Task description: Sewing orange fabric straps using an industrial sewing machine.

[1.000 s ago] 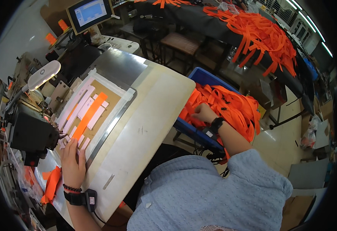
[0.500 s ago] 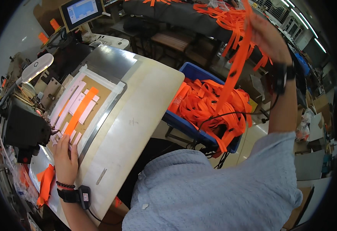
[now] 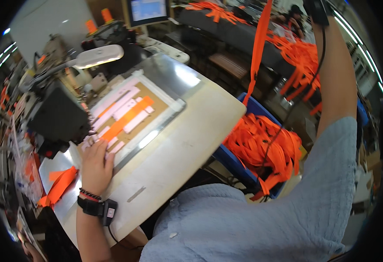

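Observation:
My left hand (image 3: 97, 163) lies palm down at the near end of a flat orange strap (image 3: 128, 118), its fingers stretched out and touching that end. The strap rests along white strips on a brown board inside a white frame (image 3: 172, 105). My right forearm (image 3: 336, 74) is raised at the far right. Its hand is cut off by the upper edge, so its fingers cannot be seen. A long orange strap (image 3: 258, 46) with a small dark piece on it hangs from the upper edge down toward a blue crate (image 3: 230, 162) heaped with orange straps (image 3: 265, 142).
A black machine head (image 3: 58, 111) and a white lamp (image 3: 99, 56) stand left of the board. Loose orange straps (image 3: 60, 187) lie at the worktable's left edge. Behind are a screen (image 3: 148, 9), a dark table (image 3: 226, 32) with orange straps, and a seated person (image 3: 295, 22).
My right hand has risen out of view, pulling the hanging strap upward. The whole view has shifted, so the worktable appears farther right. My left hand stays at the strap's near end.

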Demonstrator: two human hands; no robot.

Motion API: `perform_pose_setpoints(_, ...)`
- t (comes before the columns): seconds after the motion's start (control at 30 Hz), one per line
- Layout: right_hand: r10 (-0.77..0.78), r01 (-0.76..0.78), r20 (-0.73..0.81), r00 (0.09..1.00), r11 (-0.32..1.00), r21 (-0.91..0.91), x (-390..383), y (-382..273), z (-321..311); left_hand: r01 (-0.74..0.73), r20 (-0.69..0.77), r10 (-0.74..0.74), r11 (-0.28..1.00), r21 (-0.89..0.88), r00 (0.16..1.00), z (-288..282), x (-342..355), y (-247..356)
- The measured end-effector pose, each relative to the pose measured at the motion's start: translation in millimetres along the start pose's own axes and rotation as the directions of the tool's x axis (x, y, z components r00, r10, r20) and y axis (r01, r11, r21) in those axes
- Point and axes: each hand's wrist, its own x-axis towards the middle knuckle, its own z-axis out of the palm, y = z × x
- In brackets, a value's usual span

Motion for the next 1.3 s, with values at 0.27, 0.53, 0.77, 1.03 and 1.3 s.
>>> perform_pose_setpoints(0.27,0.490,-0.296,0.553,0.674,0.865,-0.406,-47,153,158,0.003,-0.047,-0.002,1.000,0.021,0.999,-1,-5,0)
perform_pose_setpoints(0.53,0.776,-0.538,0.574,0.262,0.611,-0.581,-111,293,282,0.068,0.010,-0.068,0.997,0.020,0.998,0,-7,2)
perform_pose_setpoints(0.77,0.874,-0.491,0.437,0.213,0.482,-0.725,-97,316,319,0.121,0.015,-0.121,0.992,0.025,0.993,-1,-10,4)
perform_pose_setpoints(1.03,0.861,-0.429,0.451,0.236,0.509,-0.746,-96,333,334,0.135,0.000,-0.135,0.991,-0.019,0.991,0,-9,4)
perform_pose_setpoints(1.3,0.836,-0.393,0.485,0.256,0.549,-0.738,-92,335,347,0.235,-0.093,-0.247,0.964,-0.126,0.965,-7,-5,6)
